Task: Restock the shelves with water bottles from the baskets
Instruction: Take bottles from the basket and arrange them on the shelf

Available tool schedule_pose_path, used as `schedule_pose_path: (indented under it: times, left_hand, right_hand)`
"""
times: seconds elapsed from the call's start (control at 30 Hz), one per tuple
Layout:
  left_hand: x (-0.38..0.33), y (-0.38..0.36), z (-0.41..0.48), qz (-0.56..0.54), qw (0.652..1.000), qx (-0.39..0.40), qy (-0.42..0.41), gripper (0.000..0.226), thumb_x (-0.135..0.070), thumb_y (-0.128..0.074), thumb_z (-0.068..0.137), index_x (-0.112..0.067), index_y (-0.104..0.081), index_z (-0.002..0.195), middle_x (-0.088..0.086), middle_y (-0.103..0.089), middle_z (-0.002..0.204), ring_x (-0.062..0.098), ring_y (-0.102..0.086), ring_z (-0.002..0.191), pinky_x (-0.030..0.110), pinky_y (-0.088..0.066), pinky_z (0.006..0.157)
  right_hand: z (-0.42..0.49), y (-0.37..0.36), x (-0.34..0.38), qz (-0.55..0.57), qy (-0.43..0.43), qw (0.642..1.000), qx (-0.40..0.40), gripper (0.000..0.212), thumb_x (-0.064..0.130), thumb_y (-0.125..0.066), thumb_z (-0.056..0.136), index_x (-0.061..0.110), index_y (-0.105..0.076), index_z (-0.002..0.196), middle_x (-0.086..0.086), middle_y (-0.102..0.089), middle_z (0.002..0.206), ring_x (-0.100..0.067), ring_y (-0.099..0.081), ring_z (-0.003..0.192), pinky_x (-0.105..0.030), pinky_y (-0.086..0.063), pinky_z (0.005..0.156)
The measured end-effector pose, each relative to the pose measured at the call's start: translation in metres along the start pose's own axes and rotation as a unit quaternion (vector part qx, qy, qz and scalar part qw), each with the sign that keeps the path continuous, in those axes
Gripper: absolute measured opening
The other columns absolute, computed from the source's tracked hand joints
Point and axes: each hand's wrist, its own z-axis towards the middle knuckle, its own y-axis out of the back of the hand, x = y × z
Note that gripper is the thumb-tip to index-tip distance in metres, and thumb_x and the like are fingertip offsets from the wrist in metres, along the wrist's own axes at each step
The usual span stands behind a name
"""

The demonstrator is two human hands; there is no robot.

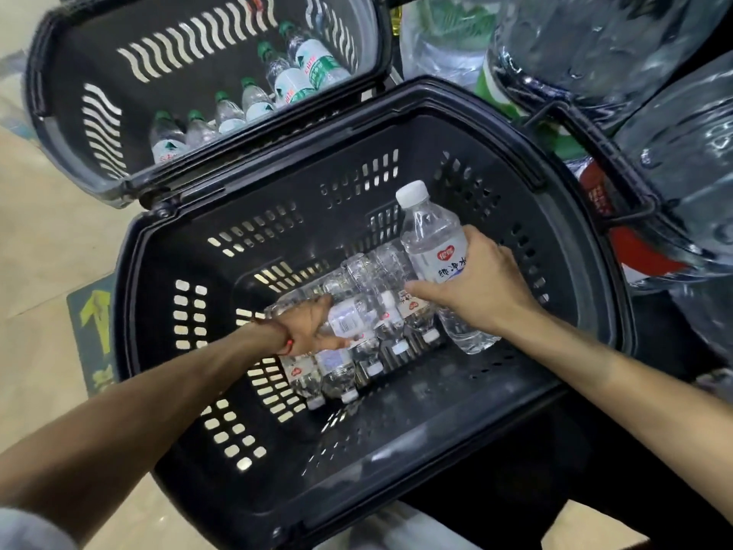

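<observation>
Both hands' fingers grip bottles.

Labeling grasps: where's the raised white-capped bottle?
Head view, right of centre: white-capped bottle, gripped by the right hand, tilted inside the near basket, right of the lying bottles.

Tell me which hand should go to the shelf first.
Right. The right hand holds a white-capped bottle raised above the rest; the left hand grips a lying bottle down in the basket.
</observation>
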Motion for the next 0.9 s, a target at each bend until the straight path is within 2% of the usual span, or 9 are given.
schedule_pose_path:
  times: [0.1,0.17,0.33,0.4,0.47,0.53,0.63,0.77,0.9]
  left_hand:
    - [-0.038,0.015,-0.015,-0.135,0.991,-0.023,-0.01,0.126,-0.076,-0.071,0.072,-0.014,-0.007,0.161,0.001,-0.07,0.117,0.026,-0.066,0.117,0.039,-0.056,0.096]
    - [-0.044,0.019,-0.015,-0.198,0.979,-0.051,-0.022,0.14,-0.091,-0.069,0.053,-0.02,-0.014,0.161,-0.004,-0.072,0.117,0.021,-0.069,0.112,0.045,-0.057,0.096]
    - [-0.089,0.043,-0.024,-0.31,0.931,-0.146,-0.126,0.079,-0.066,-0.074,0.072,-0.028,-0.049,0.137,-0.006,-0.072,0.115,0.016,-0.074,0.096,0.046,-0.062,0.085]
    - [-0.109,0.059,-0.033,-0.348,0.912,-0.162,-0.148,0.058,-0.058,-0.07,0.083,-0.029,-0.055,0.131,-0.006,-0.075,0.111,0.013,-0.075,0.091,0.044,-0.063,0.082]
    - [-0.127,0.075,-0.039,-0.355,0.897,-0.179,-0.192,0.047,-0.057,-0.063,0.087,-0.032,-0.058,0.127,-0.01,-0.074,0.111,0.001,-0.073,0.092,0.025,-0.061,0.08]
    - [-0.148,0.092,-0.049,-0.351,0.885,-0.191,-0.24,0.044,-0.057,-0.062,0.092,-0.033,-0.059,0.129,-0.015,-0.071,0.116,-0.004,-0.069,0.1,0.014,-0.055,0.08]
    - [-0.177,0.117,-0.057,-0.364,0.859,-0.204,-0.297,0.054,-0.052,-0.066,0.092,-0.023,-0.058,0.137,-0.009,-0.071,0.123,0.004,-0.07,0.107,0.018,-0.056,0.08]
    - [-0.217,0.145,-0.073,-0.352,0.842,-0.216,-0.349,0.056,-0.066,-0.062,0.082,-0.035,-0.06,0.129,-0.013,-0.071,0.123,0.006,-0.068,0.113,0.038,-0.054,0.099]
    - [-0.259,0.167,-0.096,-0.348,0.817,-0.219,-0.403,0.052,-0.068,-0.059,0.08,-0.038,-0.06,0.123,-0.013,-0.073,0.12,0.004,-0.068,0.111,0.033,-0.052,0.098]
  right_hand:
    - [-0.003,0.006,0.001,0.072,-0.015,0.997,-0.036,0.061,0.043,-0.096,0.066,0.02,-0.061,0.109,0.008,-0.069,0.093,-0.007,-0.067,0.081,-0.024,-0.055,0.066]
    - [-0.007,0.011,0.002,0.135,-0.029,0.989,-0.042,0.057,0.039,-0.096,0.065,0.02,-0.065,0.108,0.004,-0.074,0.094,-0.012,-0.072,0.083,-0.032,-0.062,0.073]
    - [-0.02,0.041,0.011,0.22,-0.021,0.973,-0.062,0.04,0.035,-0.095,0.069,0.021,-0.07,0.096,0.007,-0.077,0.082,-0.006,-0.073,0.076,-0.025,-0.059,0.07]
    - [-0.024,0.057,0.016,0.278,-0.017,0.959,-0.058,0.037,0.028,-0.093,0.074,0.022,-0.071,0.103,0.007,-0.079,0.091,-0.008,-0.075,0.087,-0.029,-0.061,0.083]
    - [-0.026,0.072,0.02,0.324,-0.022,0.943,-0.067,0.045,0.03,-0.092,0.069,0.019,-0.073,0.108,0.003,-0.08,0.099,-0.013,-0.076,0.096,-0.038,-0.058,0.098]
    - [-0.028,0.087,0.025,0.348,-0.02,0.933,-0.092,0.057,0.036,-0.091,0.058,0.018,-0.073,0.11,0.002,-0.08,0.101,-0.016,-0.076,0.099,-0.043,-0.056,0.103]
    - [-0.036,0.111,0.033,0.37,0.006,0.922,-0.115,0.058,0.033,-0.088,0.061,0.018,-0.07,0.115,0.002,-0.08,0.103,-0.016,-0.076,0.1,-0.041,-0.056,0.101]
    - [-0.05,0.143,0.041,0.363,0.056,0.922,-0.125,0.043,0.028,-0.083,0.079,0.017,-0.068,0.119,0.0,-0.079,0.106,-0.018,-0.074,0.101,-0.041,-0.055,0.097]
    - [-0.064,0.171,0.047,0.358,0.086,0.913,-0.173,0.041,0.03,-0.078,0.083,0.019,-0.069,0.121,-0.005,-0.078,0.112,-0.026,-0.073,0.106,-0.048,-0.056,0.099]
